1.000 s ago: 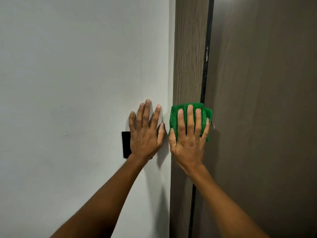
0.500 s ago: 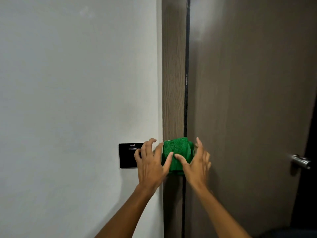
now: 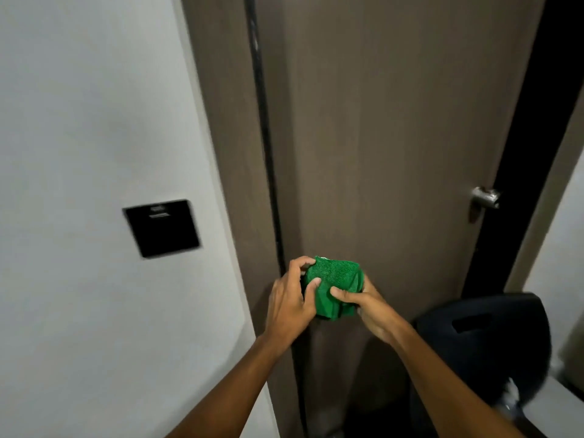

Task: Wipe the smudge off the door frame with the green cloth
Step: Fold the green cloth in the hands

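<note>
Green cloth [image 3: 331, 287] came off the door frame [image 3: 221, 153], both left hand [image 3: 292, 300] and right hand [image 3: 363, 303] now gripped it bunched mid-air — wiping looked finished or paused for refold.

Dim, flat indoor light, no glare. My view's soft w/ motion blur: black wall plate [image 3: 162, 228] edges smeared, door handle [image 3: 485, 196] right of it fuzzy. Wide-angle bends door frame [image 3: 221, 153] beside plate, lines lean. Faint shadow under my hands on door [image 3: 379, 137]. Dark object lower right blurred.
</note>
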Motion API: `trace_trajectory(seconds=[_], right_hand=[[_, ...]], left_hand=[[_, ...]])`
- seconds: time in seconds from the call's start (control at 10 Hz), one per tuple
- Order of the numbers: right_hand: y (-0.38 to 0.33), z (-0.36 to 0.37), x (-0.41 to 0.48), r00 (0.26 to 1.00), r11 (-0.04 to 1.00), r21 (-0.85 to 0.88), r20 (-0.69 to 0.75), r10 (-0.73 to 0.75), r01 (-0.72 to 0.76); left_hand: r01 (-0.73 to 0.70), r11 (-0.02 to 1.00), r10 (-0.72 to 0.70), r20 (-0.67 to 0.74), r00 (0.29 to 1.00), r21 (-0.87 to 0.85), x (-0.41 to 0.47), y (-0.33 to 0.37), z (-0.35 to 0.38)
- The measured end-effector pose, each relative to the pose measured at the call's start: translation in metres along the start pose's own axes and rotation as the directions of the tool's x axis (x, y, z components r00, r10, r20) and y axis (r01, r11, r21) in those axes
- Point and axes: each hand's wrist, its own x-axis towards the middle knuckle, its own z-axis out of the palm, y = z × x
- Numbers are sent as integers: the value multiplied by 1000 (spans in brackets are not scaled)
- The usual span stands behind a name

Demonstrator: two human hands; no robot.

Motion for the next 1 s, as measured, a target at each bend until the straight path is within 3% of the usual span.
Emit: trace_trajectory(seconds=[0.2, 0.3, 0.4, 0.5, 0.6, 0.7, 0.8, 0.9, 1.0], right_hand=[[89, -112, -32, 965, 951, 190, -48, 258, -244], [139, -159, -60, 887, 909, 207, -221, 405, -363], [191, -201, -94, 773, 890, 140, -449, 448, -435], [233, -234, -133, 636, 808, 8, -612, 470, -590], [270, -268, -177, 588, 686, -151, -663, 464, -712], [301, -293, -220, 565, 539, -285, -674, 475, -792], [323, -306, -250, 490, 470, -257, -726, 484, -845], [329, -307, -279, 425, 322, -280, -662, 617, -904], [331, -308, -293, 309, 23, -443, -586, 749, -896]], left_hand=[[184, 983, -173, 306, 936, -7, -44, -3, 130], [306, 951, -295, 437, 849, 49, -76, -6, 194], [386, 910, -397, 598, 697, 154, -121, -9, 265], [453, 858, -458, 761, 459, 244, -171, -13, 324], [391, 876, -388, 893, 228, 281, -228, -11, 382], [307, 916, -314, 938, 148, 259, -276, 0, 423], [127, 970, -215, 974, 65, 205, -302, 14, 444], [-3, 988, -155, 988, -16, 155, -330, 17, 451], [-171, 964, -224, 966, -125, 202, -345, 14, 449]])
